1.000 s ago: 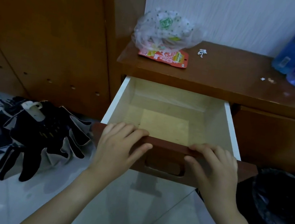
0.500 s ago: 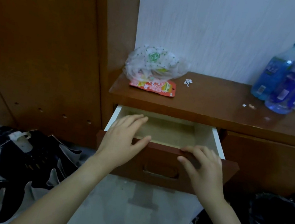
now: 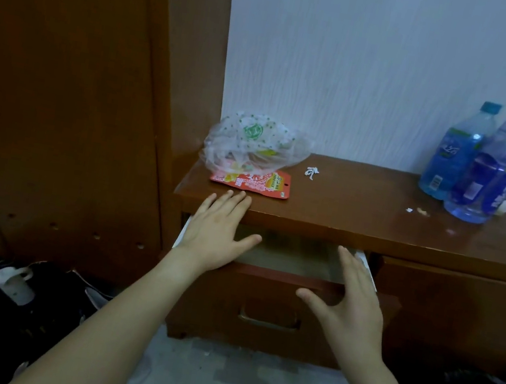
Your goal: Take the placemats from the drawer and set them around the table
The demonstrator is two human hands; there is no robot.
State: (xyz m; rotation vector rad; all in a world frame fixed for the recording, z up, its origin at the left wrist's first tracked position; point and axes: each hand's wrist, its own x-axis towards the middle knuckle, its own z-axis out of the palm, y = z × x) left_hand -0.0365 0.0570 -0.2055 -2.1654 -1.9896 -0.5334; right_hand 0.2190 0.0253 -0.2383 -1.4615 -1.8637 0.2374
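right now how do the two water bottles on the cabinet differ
The front bottle has a dark blue cap and a purple-blue label; the back bottle has a teal cap and a lighter blue label. The front bottle looks wider and taller, though it stands nearer. Both are clear plastic, capped and upright.

- The person's left hand (image 3: pixel 215 239) is bare, with no glove, ring or band visible on it.
- The right hand (image 3: pixel 348 303) is equally bare.
- Both forearms are uncovered from the wrist to the frame's lower edge at 6 o'clock; no sleeve, watch or bracelet shows.
- The fingers (image 3: pixel 236 201) have short, unpainted nails.
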